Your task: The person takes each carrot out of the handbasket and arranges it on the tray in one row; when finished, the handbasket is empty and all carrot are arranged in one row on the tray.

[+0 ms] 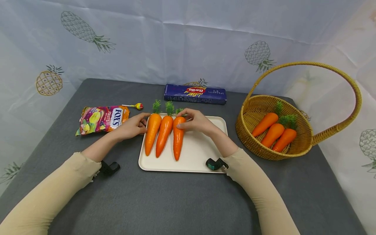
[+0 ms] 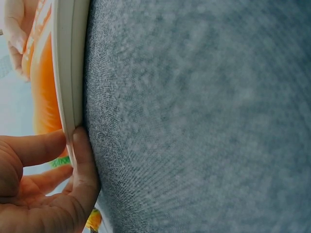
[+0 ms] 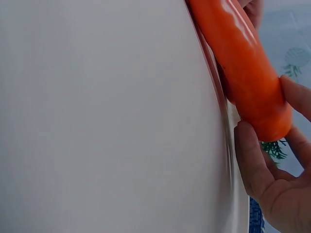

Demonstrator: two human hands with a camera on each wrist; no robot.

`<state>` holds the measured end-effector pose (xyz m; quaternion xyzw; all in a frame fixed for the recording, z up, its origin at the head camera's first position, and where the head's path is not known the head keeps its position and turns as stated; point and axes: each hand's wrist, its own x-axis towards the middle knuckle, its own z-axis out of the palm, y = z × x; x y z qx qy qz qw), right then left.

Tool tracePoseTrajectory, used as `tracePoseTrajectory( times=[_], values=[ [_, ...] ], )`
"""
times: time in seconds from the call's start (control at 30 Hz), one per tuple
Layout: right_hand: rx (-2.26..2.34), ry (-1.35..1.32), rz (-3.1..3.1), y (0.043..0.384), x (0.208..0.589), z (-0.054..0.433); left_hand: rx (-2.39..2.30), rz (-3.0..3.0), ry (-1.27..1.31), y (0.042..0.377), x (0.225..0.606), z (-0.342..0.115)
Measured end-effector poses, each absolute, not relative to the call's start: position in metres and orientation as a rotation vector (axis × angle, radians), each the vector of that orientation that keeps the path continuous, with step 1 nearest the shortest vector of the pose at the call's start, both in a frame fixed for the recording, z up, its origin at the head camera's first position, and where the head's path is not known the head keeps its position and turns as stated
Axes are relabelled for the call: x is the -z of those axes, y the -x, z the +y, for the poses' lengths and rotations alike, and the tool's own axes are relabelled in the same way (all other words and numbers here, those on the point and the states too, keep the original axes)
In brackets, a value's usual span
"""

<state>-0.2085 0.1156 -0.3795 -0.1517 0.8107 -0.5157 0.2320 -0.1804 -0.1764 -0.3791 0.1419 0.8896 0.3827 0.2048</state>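
A cream tray (image 1: 199, 153) bears three orange carrots with green tops, side by side, tips toward me. My right hand (image 1: 197, 122) grips the thick end of the rightmost carrot (image 1: 178, 140), thumb on one side and fingers on the other in the right wrist view. Beside it lie the middle carrot (image 1: 164, 135) and the left carrot (image 1: 152, 133). At the tray's left edge my left hand (image 1: 132, 126) pinches the rim (image 2: 70, 63), as the left wrist view shows. Some fingertips of this hand are hidden in the head view.
A wicker basket (image 1: 243, 130) with a tall handle holds three more carrots (image 1: 273, 135) at the right. Behind the tray lies a blue spaghetti box (image 1: 195, 94). To the left are a candy bag (image 1: 101, 119) and a lollipop (image 1: 138, 106), all on a grey table (image 1: 164, 202).
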Motion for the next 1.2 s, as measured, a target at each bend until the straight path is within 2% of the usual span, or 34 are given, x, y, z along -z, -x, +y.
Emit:
tracePoseTrajectory(
  times=[0.33, 1.2],
  values=[
    [1.383, 0.326, 2.205, 0.2077, 0.3786, 0.1119, -1.060, 2.484, -0.393, 0.1812, 0.3796, -0.1755],
    [1.330, 0.292, 2.267, 0.2065, 0.3791, 0.1068, -1.074, 2.472, -0.406, 0.1803, 0.3780, -0.1756]
  ],
)
